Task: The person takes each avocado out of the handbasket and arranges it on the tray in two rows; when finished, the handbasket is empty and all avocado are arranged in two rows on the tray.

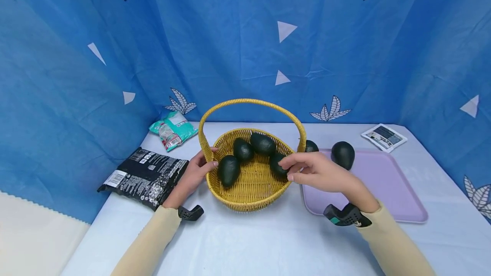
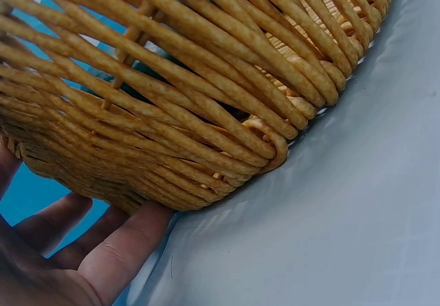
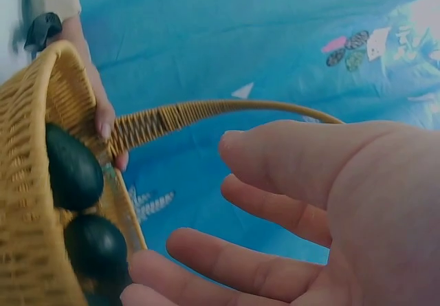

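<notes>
A yellow wicker basket (image 1: 247, 205) with a tall arched handle stands mid-table, with several dark green avocados (image 1: 229, 171) inside. At the basket's left side, by the foot of the handle, my left hand (image 1: 195, 174) grips the rim; the left wrist view shows its thumb and fingers against the woven wall. My right hand (image 1: 320, 171) is over the basket's right rim, fingers loosely spread, beside the rightmost avocado (image 1: 277, 165), which it partly hides. Nothing lies between those fingers in the right wrist view. Two more avocados (image 1: 343, 155) are at the lilac tray, one partly hidden behind the handle.
The lilac tray (image 1: 383, 186) lies right of the basket, under my right forearm. A black printed bag (image 1: 147, 176) lies left of my left hand, with a teal packet (image 1: 174, 130) behind it. At the back right is a white-and-black pouch (image 1: 384, 137). Blue curtains enclose the table.
</notes>
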Available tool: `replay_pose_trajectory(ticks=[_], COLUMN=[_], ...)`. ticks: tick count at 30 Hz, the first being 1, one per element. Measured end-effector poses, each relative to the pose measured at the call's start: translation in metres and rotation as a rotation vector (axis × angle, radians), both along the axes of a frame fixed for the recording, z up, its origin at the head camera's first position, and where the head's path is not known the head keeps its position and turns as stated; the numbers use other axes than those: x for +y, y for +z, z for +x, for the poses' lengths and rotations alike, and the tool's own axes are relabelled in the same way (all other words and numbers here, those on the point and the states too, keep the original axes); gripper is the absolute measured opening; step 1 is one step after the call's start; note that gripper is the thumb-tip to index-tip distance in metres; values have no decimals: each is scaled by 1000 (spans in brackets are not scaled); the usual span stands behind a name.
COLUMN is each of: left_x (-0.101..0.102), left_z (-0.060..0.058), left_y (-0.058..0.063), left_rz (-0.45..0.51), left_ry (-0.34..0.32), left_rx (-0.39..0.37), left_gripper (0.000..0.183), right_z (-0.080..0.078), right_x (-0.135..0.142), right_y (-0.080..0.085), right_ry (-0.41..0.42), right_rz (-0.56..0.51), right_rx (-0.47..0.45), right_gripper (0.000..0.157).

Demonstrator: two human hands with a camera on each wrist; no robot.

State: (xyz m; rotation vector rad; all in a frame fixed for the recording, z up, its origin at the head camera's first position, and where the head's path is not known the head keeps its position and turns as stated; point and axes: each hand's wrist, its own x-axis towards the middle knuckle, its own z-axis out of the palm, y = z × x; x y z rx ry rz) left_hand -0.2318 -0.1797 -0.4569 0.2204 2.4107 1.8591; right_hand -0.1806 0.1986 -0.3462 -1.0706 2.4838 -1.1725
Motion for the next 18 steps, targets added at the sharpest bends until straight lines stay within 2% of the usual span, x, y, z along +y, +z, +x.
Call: replay_pose_trajectory(ticks=[8, 18], left_x=[-1, 1], left_z=[-1, -1], left_y=[-2, -1], left_rz=[-3, 27], left_ry=[1, -11], left_rx=[6, 38], left_gripper=[49, 49], right_z=[-19, -31], right_x=[-34, -66], right_y=[-5, -12], right_ry=[22, 61], right_rz=[3, 33], right_rx=[-54, -30], right_gripper=[37, 40])
